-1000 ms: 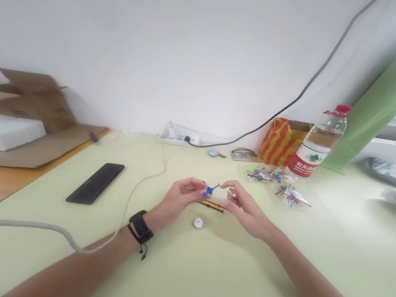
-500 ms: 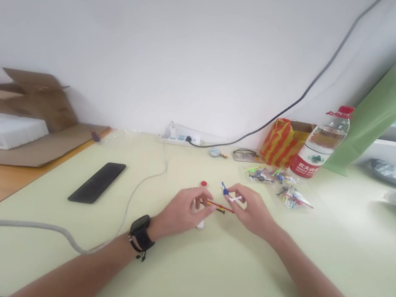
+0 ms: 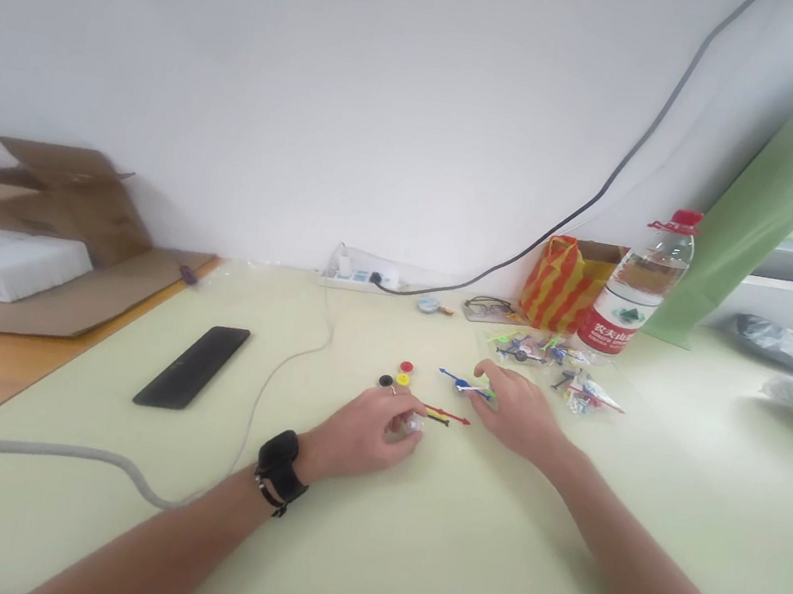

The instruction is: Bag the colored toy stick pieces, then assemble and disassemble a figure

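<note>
My left hand [image 3: 374, 430], wearing a black watch, is curled with its fingers round a small whitish round piece [image 3: 414, 424], partly hidden by them. Just beyond its fingertips lie a red arrow-shaped stick [image 3: 451, 416] and a thin yellow-and-black stick [image 3: 438, 420]. A black disc [image 3: 386, 380], a yellow disc [image 3: 403, 379] and a red disc [image 3: 407, 367] sit above the knuckles. My right hand [image 3: 518, 411] has thumb and forefinger apart, beside a blue arrow-shaped piece [image 3: 459, 384] with white and green bits by it.
Bags of small coloured parts [image 3: 532, 346] lie near the large water bottle [image 3: 623, 305] and a striped bag [image 3: 558, 284]. A black phone-like slab [image 3: 192, 366], a grey cable [image 3: 260, 386], a power strip [image 3: 362, 273] and an open cardboard box [image 3: 94, 196] are on the left and back.
My right hand has let go of the blue and white pieces, which now lie on the table. My left hand has lowered and closed round the whitish piece, uncovering the black and yellow discs.
</note>
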